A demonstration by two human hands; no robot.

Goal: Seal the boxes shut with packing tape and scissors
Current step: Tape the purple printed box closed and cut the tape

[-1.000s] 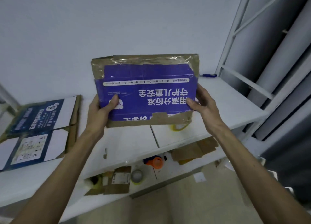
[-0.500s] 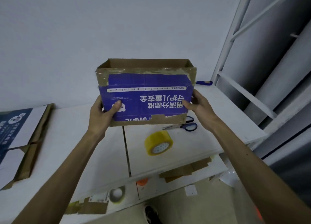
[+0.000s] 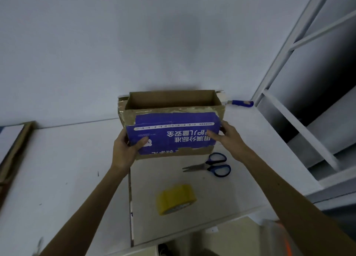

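box (image 3: 173,138): open top up, blue side facing me, at the back of the bench (image 3: 67,169), ready for closing, i judge.
left hand (image 3: 125,150): clamped on its lower left corner, steadying it.
right hand (image 3: 225,136): grips the right edge, keeping it square.
scissors (image 3: 212,166), tape roll (image 3: 176,199): lying just in front, within easy reach.

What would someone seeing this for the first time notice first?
The blue-printed cardboard box stands out, its top open, held at both ends by the left hand and right hand over the middle of the white table. Nearer the person lie a yellow tape roll and, further back to its right, blue-handled scissors.
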